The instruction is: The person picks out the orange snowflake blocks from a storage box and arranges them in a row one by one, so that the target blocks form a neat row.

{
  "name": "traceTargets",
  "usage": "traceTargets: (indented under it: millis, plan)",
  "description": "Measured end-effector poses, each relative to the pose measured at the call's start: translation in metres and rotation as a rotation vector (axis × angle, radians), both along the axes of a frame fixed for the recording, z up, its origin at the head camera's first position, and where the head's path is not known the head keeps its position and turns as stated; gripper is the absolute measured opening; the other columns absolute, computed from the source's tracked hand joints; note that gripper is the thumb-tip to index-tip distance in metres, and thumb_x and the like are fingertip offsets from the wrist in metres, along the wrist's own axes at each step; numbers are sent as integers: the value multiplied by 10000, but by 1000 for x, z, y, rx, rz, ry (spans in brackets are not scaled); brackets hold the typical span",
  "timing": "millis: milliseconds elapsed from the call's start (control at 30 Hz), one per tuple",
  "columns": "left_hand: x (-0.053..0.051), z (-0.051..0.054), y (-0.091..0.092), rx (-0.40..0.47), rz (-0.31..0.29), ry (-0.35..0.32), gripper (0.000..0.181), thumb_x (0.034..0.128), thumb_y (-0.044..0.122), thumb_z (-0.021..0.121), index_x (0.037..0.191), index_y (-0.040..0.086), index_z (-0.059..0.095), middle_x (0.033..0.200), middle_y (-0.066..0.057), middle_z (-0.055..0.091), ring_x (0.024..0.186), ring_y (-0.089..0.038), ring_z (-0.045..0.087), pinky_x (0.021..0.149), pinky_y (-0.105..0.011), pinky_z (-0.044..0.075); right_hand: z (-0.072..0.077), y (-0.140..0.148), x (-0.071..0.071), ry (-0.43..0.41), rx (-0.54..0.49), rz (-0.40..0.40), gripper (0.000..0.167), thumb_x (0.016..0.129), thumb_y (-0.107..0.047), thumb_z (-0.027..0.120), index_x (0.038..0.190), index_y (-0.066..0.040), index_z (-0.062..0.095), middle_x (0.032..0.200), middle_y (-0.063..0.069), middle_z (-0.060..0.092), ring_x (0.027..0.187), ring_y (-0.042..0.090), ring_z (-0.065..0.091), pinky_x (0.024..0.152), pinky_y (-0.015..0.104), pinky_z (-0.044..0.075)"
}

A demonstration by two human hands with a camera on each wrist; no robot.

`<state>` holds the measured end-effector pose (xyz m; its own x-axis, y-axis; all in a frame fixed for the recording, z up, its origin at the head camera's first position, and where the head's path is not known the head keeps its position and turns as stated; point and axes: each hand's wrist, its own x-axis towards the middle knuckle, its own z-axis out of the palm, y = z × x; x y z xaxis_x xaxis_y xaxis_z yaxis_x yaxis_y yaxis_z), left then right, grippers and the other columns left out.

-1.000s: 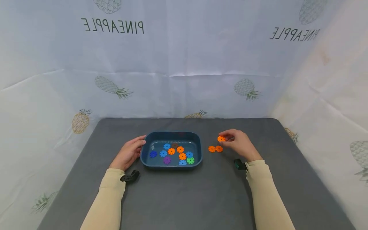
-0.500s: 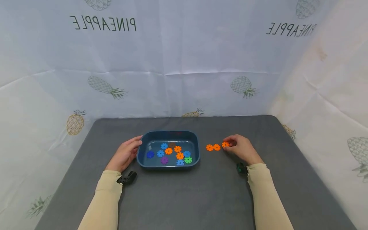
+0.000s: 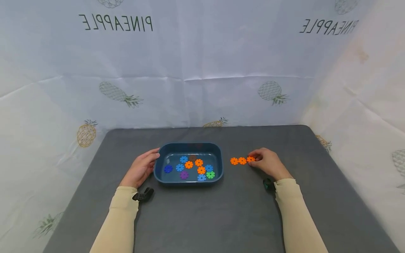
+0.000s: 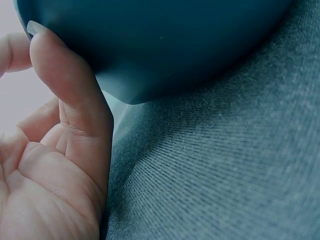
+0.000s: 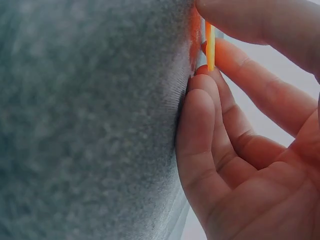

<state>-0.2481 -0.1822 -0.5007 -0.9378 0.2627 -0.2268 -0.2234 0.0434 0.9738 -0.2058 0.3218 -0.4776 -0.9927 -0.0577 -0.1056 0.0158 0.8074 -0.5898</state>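
Note:
At the left end of a dark blue tray [image 3: 188, 184], my left hand [image 3: 141, 168] holds the rim. In the left wrist view the thumb [image 4: 70, 75] lies against the tray's outer wall [image 4: 150, 55]. My right hand [image 3: 267, 163] pinches an orange notched building disc [image 3: 250, 159] at the right end of a short row on the table. Beside it lie a middle orange disc [image 3: 242, 161] and a left orange disc [image 3: 234, 161]. The right wrist view shows the held disc [image 5: 210, 47] edge-on between thumb and fingers, close to the cloth.
Several loose discs lie inside the tray: blue, orange, a purple disc [image 3: 184, 175], a green disc [image 3: 210, 174] and a brown disc [image 3: 192, 157]. A grey cloth covers the table [image 3: 202, 218]. White pineapple-print curtains [image 3: 202, 102] stand behind and at both sides.
My right hand has brought the orange disc down from above the row to its right end, close against the middle disc. The left hand stays at the tray.

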Motion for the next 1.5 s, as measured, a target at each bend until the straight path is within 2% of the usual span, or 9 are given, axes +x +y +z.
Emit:
traceTargets:
  millis: [133, 300, 433, 533, 767, 967, 1167, 1367, 1500]
  plan:
    - [-1, 1, 0, 2, -3, 0, 658, 1113, 403, 610, 1666, 107, 410, 1592, -140, 527, 1142, -75, 711, 937, -242, 597, 2, -1, 2, -6, -2, 3, 370, 986, -235, 807, 1317, -74, 764, 1246, 171, 684, 1052, 279, 649, 918, 495, 574]
    - [-2, 4, -1, 12, 2, 14, 650, 1108, 409, 619, 1654, 108, 433, 1502, -63, 605, 1131, -75, 715, 926, -241, 599, 7, -1, 2, 0, 7, 14, 395, 988, -254, 807, 1331, -67, 753, 1265, 179, 678, 1073, 291, 658, 923, 502, 578]
    - [-2, 3, 1, 29, 18, 18, 618, 1106, 375, 626, 1635, 101, 461, 1351, 11, 677, 1059, -88, 718, 880, -250, 600, 17, -5, 3, 70, 41, 22, 392, 994, -257, 797, 1326, -55, 752, 1251, 179, 689, 1079, 313, 663, 923, 525, 579]
    - [0, 0, 3, 29, 17, 7, 607, 1109, 354, 619, 1637, 99, 460, 1328, 14, 680, 1034, -94, 709, 866, -254, 596, 27, -16, 5, 123, 49, 49, 382, 1007, -242, 780, 1331, -42, 744, 1254, 177, 696, 1106, 339, 676, 949, 553, 585]
    - [2, -1, 6, 26, 32, -10, 596, 1101, 364, 633, 1626, 128, 482, 1513, -127, 596, 1077, -119, 704, 880, -251, 596, 71, -73, -11, 156, 46, 211, 332, 1024, -205, 760, 1329, -78, 737, 1286, 131, 714, 1143, 305, 677, 1008, 532, 586]
    - [-2, 0, 7, 14, 17, -4, 622, 1094, 382, 643, 1642, 145, 468, 1589, -144, 550, 1140, -147, 697, 904, -248, 595, 98, -130, -33, 105, 154, 421, 357, 1021, -205, 769, 1345, -60, 741, 1276, 121, 743, 1122, 262, 699, 1003, 465, 598]
    - [-3, 0, 8, 11, 34, -4, 596, 1084, 353, 656, 1620, 144, 499, 1547, -135, 575, 1086, -155, 691, 864, -248, 587, 96, -169, -51, 8, 270, 566, 360, 1023, -200, 763, 1348, -46, 741, 1254, 113, 764, 1103, 233, 710, 1005, 420, 602]
    - [-2, -2, 7, 10, 38, -1, 602, 1084, 332, 654, 1623, 117, 491, 1530, -170, 584, 1046, -157, 683, 846, -244, 585, 84, -194, -58, -92, 357, 585, 328, 1005, -202, 782, 1285, -33, 763, 1204, 118, 773, 1040, 226, 721, 988, 431, 611]
    - [-1, -2, 5, 18, 46, -1, 599, 1082, 332, 656, 1618, 116, 498, 1508, -178, 591, 1027, -162, 671, 835, -241, 578, 77, -207, -59, -114, 414, 593, 186, 981, -198, 813, 1091, -47, 806, 992, 94, 786, 813, 199, 710, 867, 410, 629]
